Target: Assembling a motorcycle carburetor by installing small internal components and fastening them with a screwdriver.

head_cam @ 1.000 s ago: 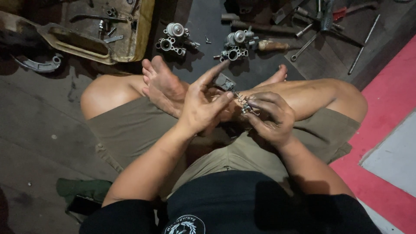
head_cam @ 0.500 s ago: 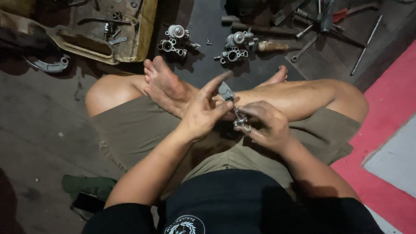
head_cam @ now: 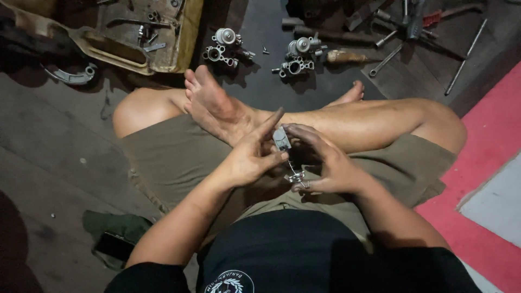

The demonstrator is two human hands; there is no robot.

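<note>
**Small metal part held over crossed legs**

At far left a curved metal shoe [head_cam: 70, 75] lies on the dark floor [head_cam: 49, 141], partly in shadow. Beside it a yellowish tray [head_cam: 182, 38] runs out of the top edge, so its far end is cut off; the loose bits inside it are too small to tell apart. Low at the left a dark green cloth [head_cam: 116, 228] lies with a flat black object on it, hard to make out.

The left hand [head_cam: 247, 160] has its forefinger stretched up and its thumb pressed to the small metal part [head_cam: 282, 140], which sits between both hands just above the shin. A thin wire and a shiny clip hang from the part toward the right hand [head_cam: 331, 163], whose fingers [head_cam: 304, 133] curl narrowly around it; the palm side is hidden, so the exact grip there cannot be told.

Beyond the feet stand two carburettor bodies, one at left [head_cam: 223, 46] and one at right [head_cam: 298, 54], with a wooden-handled tool [head_cam: 347, 56] just beside the second. Spanners and rods [head_cam: 412, 32] lie dim at upper right, some cut off. A red mat [head_cam: 488, 141] edges the right side.
</note>
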